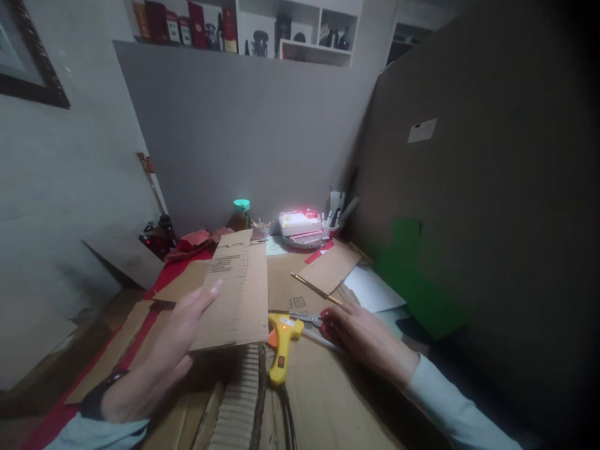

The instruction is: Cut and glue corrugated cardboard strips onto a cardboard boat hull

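My left hand (180, 331) is closed on the edge of a flat cardboard piece (234, 294), thumb on top. Dark ruled lines and tick marks run across the piece, which is held tilted above the table. My right hand (368, 340) is closed around a slim gold pen (316, 289), its tip pointing up and left. Just under those fingers lie scissors (310, 318) with red handles; whether the fingers also grip them I cannot tell. A yellow glue gun (282, 350), with a small orange light showing, lies between my hands.
Corrugated cardboard (237, 400) lies in front of me, with more cardboard sheets (330, 265) farther back. A tissue pack (300, 222), a green-lidded jar (241, 212) and a pen cup (330, 226) stand at the back. A dark panel (469, 187) rises on the right.
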A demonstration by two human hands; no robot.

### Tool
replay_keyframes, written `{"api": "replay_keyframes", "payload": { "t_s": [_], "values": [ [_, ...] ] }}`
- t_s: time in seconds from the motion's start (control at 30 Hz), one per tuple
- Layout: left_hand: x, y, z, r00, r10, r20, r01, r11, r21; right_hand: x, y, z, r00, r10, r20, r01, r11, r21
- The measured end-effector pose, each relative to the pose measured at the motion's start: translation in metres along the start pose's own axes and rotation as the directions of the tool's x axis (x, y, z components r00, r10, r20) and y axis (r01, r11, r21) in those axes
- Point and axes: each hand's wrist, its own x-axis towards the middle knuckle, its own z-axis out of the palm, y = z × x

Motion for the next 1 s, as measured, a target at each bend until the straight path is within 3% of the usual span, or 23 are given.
{"api": "replay_keyframes", "payload": {
  "t_s": [0.1,0.17,0.37,0.43,0.5,0.57,0.63,0.7,0.73,0.83,1.0],
  "values": [
    [-0.001,0.000,0.005,0.999,0.026,0.022,-0.026,1.000,0.003,0.006,0.007,0.012,0.999,-0.040,0.018,0.041,0.997,-0.070],
    [-0.003,0.001,0.009,0.998,0.065,0.014,-0.065,0.998,0.003,0.009,0.008,0.009,0.998,-0.058,0.023,0.060,0.993,-0.098],
    [-0.003,0.010,0.019,0.978,0.207,-0.004,-0.207,0.977,-0.043,0.002,0.011,-0.030,0.998,-0.046,-0.031,0.041,0.986,-0.159],
    [-0.001,0.012,0.022,0.968,0.253,-0.001,-0.252,0.965,-0.067,0.002,0.013,-0.039,0.997,-0.019,-0.076,0.011,0.995,-0.100],
    [0.003,0.013,0.026,0.958,0.288,-0.005,-0.287,0.954,-0.088,0.005,0.013,-0.042,0.989,0.057,-0.137,-0.042,0.993,0.112],
    [0.005,0.014,0.030,0.948,0.317,-0.025,-0.318,0.943,-0.102,0.008,0.008,-0.037,0.972,0.188,-0.141,-0.110,0.895,0.432],
    [0.007,0.015,0.036,0.937,0.348,-0.042,-0.350,0.930,-0.109,0.011,-0.004,-0.024,0.959,0.279,-0.046,-0.173,0.707,0.685],
    [0.008,0.015,0.040,0.923,0.380,-0.054,-0.384,0.917,-0.112,0.011,-0.020,-0.007,0.962,0.261,0.073,-0.213,0.557,0.803],
    [0.009,0.015,0.042,0.916,0.396,-0.062,-0.400,0.910,-0.111,0.011,-0.029,0.002,0.967,0.230,0.111,-0.220,0.529,0.820],
    [0.012,0.015,0.045,0.900,0.424,-0.100,-0.433,0.896,-0.099,0.011,-0.051,0.021,0.989,0.110,0.095,-0.141,0.555,0.820],
    [0.013,0.014,0.049,0.891,0.438,-0.116,-0.449,0.889,-0.093,0.012,-0.072,0.037,0.996,0.072,0.054,-0.089,0.686,0.723]
  ]
}}
